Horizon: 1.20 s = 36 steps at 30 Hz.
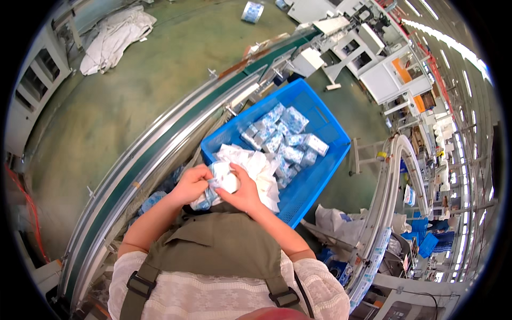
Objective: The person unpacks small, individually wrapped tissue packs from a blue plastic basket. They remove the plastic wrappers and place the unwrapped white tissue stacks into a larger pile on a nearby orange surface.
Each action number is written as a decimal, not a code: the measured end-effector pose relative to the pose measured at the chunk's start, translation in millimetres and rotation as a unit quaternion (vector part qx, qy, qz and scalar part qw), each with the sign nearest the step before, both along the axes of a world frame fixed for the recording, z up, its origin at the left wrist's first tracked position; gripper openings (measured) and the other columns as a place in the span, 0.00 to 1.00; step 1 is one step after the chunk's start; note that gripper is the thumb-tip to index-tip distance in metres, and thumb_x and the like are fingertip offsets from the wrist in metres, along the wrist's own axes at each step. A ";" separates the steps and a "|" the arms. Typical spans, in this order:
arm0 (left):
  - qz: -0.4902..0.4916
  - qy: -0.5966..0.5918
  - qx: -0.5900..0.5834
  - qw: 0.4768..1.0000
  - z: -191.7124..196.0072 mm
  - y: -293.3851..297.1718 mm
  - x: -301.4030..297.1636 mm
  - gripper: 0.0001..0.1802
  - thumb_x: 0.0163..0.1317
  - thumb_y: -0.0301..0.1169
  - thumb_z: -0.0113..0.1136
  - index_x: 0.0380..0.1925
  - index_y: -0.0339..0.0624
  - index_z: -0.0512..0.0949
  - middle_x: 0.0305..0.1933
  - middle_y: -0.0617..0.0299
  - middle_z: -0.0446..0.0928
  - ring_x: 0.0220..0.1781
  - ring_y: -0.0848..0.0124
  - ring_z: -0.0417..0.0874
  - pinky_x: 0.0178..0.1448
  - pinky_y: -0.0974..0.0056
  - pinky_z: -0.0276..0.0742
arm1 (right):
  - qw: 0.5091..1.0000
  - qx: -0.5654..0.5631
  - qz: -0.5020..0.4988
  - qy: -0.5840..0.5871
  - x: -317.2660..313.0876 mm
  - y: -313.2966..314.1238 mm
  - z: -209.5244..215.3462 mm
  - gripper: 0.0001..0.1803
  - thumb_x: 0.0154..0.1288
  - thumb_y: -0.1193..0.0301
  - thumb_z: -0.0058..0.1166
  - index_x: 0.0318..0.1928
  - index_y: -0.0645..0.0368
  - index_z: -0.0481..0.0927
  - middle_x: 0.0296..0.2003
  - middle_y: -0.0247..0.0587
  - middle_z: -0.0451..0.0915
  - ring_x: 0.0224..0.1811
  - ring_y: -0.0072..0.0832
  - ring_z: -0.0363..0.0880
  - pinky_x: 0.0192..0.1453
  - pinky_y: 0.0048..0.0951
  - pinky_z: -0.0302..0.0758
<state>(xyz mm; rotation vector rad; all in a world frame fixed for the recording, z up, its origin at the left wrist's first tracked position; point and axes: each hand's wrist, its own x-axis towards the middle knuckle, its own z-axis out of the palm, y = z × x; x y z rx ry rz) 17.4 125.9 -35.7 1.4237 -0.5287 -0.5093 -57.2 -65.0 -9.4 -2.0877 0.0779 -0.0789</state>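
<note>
A small white tissue pack [228, 180] in a blue-patterned film wrapper is between my two hands, over the near left end of a blue plastic crate [303, 205]. My left hand [191, 184] is closed on the wrapper at the pack's left side. Against its right side, my right hand [243, 193] grips with the thumb on top and the fingers partly hidden. Loose white tissues [262, 173] lie heaped in the crate just beyond my hands. Farther in, several wrapped tissue packs [292, 120] with blue and white print are piled up.
A conveyor with a green belt [154, 134] curves along the crate's left side. To the right runs a curved metal rail [392, 173], with a white sack [341, 226] beside it. White machines [392, 80] stand at the far right. A printed film roll [252, 12] and crumpled sheet [114, 41] lie on the floor.
</note>
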 end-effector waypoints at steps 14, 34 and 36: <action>0.148 -0.313 0.139 0.928 18.6 34.5 -18.0 0.24 0.61 0.36 0.62 0.56 0.37 0.74 0.46 0.49 0.80 0.45 0.60 0.82 0.49 0.59 0.77 | 0.985 0.064 0.160 -0.017 18.8 9.1 16.9 0.46 0.47 0.73 0.66 0.67 0.62 0.58 0.57 0.54 0.75 0.60 0.43 0.75 0.64 0.35 0.70; -0.132 0.118 0.561 0.809 -285.1 236.8 -118.8 0.26 0.58 0.39 0.57 0.54 0.36 0.76 0.56 0.41 0.76 0.57 0.45 0.76 0.59 0.52 0.73 | 0.691 0.662 -0.266 0.112 35.1 -34.8 16.0 0.27 0.68 0.61 0.48 0.63 0.62 0.65 0.60 0.45 0.72 0.62 0.41 0.72 0.64 0.43 0.72; -0.095 0.026 0.519 0.849 -222.4 212.4 -98.9 0.25 0.57 0.35 0.56 0.55 0.38 0.76 0.54 0.42 0.77 0.55 0.45 0.77 0.57 0.52 0.74 | 0.678 0.674 -0.273 0.107 29.5 -34.0 15.2 0.27 0.69 0.62 0.47 0.63 0.63 0.65 0.60 0.46 0.72 0.62 0.42 0.72 0.64 0.43 0.72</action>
